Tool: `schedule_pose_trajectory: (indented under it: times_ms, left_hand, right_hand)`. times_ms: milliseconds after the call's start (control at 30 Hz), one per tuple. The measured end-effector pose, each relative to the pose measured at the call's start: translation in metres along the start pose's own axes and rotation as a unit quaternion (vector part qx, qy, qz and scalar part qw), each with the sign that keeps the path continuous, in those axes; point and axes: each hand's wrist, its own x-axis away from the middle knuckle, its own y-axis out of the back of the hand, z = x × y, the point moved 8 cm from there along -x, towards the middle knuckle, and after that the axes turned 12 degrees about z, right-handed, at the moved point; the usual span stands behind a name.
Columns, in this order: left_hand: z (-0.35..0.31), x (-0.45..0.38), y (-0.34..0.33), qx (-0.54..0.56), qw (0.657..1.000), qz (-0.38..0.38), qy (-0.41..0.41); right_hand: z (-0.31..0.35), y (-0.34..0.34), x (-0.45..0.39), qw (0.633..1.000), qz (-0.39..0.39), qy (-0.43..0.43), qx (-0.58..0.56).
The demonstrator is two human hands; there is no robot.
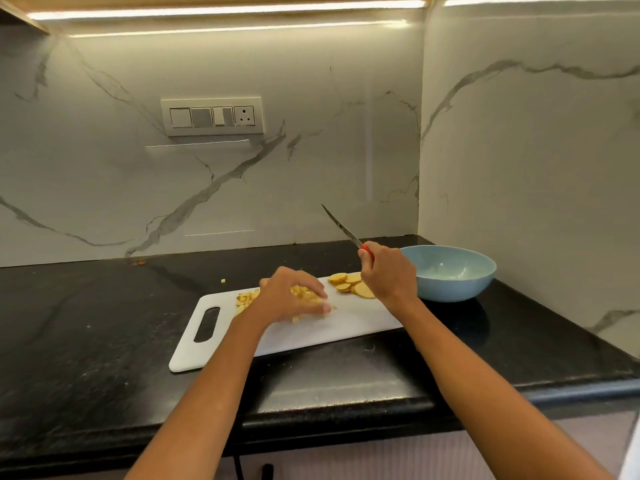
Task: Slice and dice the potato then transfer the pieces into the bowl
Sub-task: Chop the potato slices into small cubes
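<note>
Head view: your left hand (292,294) is down on the white cutting board (346,323), fingers curled over a heap of diced potato (304,294), cupping the pieces. More dice poke out on the hand's left side, near the board's handle slot (207,323). One stray cube (223,280) sits off the board on the black countertop (86,323), just behind the board's far edge.

Your right hand (388,271) is wrapped tight around the red handle of the knife (343,228), and the blade is up in the air, angled away from you towards the marble backsplash (277,185), tip well clear of the board. Right below that hand, a small pile of round potato slices (349,284) waits uncut at the board's far right corner.

The blue bowl (450,282) stands on the counter just beside the board's right end, tucked into the corner of the walls; from here no potato shows inside it.

Behind, a switch panel (212,116) with a socket is set in the wall, and a light strip (225,10) glows along the top.
</note>
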Motion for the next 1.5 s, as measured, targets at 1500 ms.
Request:
schedule_pose_trajectory:
  times_ms: [1500]
  left_hand:
    - [-0.013,-0.021,0.001,-0.165,0.980,0.006,0.113]
  right_hand:
    - [0.003,0.003,-0.006,0.999,-0.010,0.008,-0.039]
